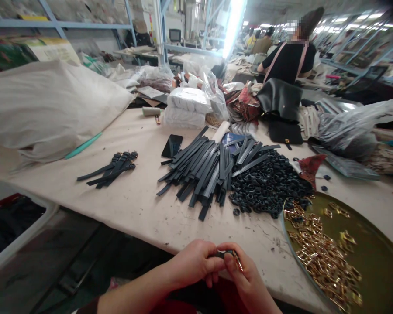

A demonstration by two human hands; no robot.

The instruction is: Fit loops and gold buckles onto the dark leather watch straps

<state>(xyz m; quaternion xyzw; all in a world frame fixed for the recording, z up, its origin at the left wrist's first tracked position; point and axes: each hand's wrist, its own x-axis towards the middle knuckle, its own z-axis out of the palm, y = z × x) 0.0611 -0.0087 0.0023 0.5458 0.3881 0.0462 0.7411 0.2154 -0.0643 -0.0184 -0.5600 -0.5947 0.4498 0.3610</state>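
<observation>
At the table's front edge my left hand [198,264] and my right hand [245,272] meet, fingers closed. Between them is a dark strap [223,253], mostly hidden by the fingers. A gold buckle [239,263] shows at my right fingertips. Beyond my hands lies a heap of flat dark straps [199,170]. A pile of small black loops [265,187] touches it on the right. Gold buckles [324,253] fill part of a round tray [376,261] at the right. Several straps with buckles [113,168] lie in a small bunch at the left.
A phone [172,146] lies behind the straps. White wrapped bundles [187,107], a thread spool [150,111] and a black bag [280,102] stand farther back. A large white sack [52,104] covers the table's left. A person [290,59] is at the back right.
</observation>
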